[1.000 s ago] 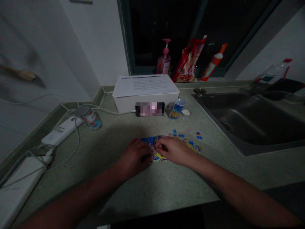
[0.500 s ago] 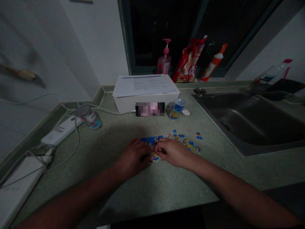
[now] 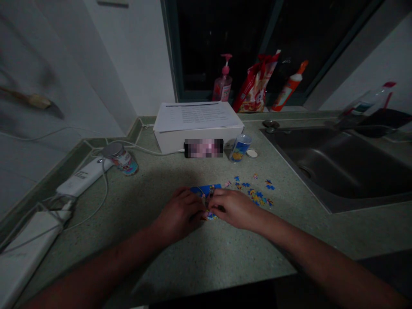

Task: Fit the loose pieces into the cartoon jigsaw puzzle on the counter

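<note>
One half-curled left hand (image 3: 183, 210) and half-curled right hand (image 3: 236, 207) flank the puzzle (image 3: 206, 189) below frame centre, presumably steadying it; whether either grips a piece, I cannot tell.

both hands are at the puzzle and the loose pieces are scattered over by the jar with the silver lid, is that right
Not quite: the head view shows the loose pieces scattered on the sink side, beyond the right hand, not by the jar. The left hand and right hand are both at the puzzle.
</note>
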